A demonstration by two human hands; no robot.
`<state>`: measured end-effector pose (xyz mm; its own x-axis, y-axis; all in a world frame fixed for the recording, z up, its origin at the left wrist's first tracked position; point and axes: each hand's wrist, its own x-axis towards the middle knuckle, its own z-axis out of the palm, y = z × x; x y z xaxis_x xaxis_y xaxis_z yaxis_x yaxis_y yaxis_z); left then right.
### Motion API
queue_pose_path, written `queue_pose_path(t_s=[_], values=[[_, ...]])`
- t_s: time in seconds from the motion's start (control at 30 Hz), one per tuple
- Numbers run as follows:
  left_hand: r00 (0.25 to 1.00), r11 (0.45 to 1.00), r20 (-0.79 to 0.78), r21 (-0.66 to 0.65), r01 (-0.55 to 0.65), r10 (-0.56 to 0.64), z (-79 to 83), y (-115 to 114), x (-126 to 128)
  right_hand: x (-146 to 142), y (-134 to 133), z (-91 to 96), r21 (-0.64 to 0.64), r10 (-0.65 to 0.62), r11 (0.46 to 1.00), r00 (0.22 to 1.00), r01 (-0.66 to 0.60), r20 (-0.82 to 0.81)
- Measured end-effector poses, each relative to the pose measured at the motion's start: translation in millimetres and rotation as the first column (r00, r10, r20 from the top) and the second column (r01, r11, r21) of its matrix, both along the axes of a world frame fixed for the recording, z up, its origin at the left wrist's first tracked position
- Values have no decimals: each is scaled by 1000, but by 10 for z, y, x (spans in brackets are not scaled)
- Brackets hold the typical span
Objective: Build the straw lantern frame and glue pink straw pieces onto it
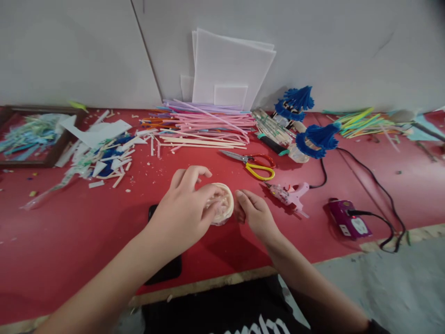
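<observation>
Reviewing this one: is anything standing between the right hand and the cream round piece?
Nothing visible: the right hand is close beside the cream round piece; whether they touch is unclear. The scissors and glue gun lie off to the side.

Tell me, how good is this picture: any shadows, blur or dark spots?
Head view: soft, muted light, with a dim shadow on the table below the left hand and right hand; head view: fine detail within the cream piece looks blurred; head view: the top right corner darkens, perhaps from the lens.
</observation>
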<state>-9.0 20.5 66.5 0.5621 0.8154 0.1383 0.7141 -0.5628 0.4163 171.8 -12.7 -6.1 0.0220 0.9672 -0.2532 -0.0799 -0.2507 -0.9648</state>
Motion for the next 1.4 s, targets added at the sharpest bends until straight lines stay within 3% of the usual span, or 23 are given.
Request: queue_pose_path(t_s=[0.23,0.4,0.57,0.83,1.13,1.27,1.4], values=[[993,986,-44,-129,103,-109,63,81,92,57,41,2,-9,98,995,989,-99,-110],[990,944,27,-298,142,-140,56,152,99,112,40,36,-30,163,985,966,-172,-198],[988,907,82,-393,149,-127,48,172,81,137,47,66,92,322,945,944,-315,-76],[996,950,2,-301,84,-87,47,100,111,145,56,42,185,354,914,932,-361,71],[997,995,-42,-86,55,-59,76,6,134,125,42,67,125,326,940,944,-318,-52],[999,998,-21,50,-43,44,82,-81,116,111,34,112,130,326,940,942,-314,-79],[996,996,16,28,-84,84,64,-99,110,96,40,137,96,306,950,947,-297,-100]])
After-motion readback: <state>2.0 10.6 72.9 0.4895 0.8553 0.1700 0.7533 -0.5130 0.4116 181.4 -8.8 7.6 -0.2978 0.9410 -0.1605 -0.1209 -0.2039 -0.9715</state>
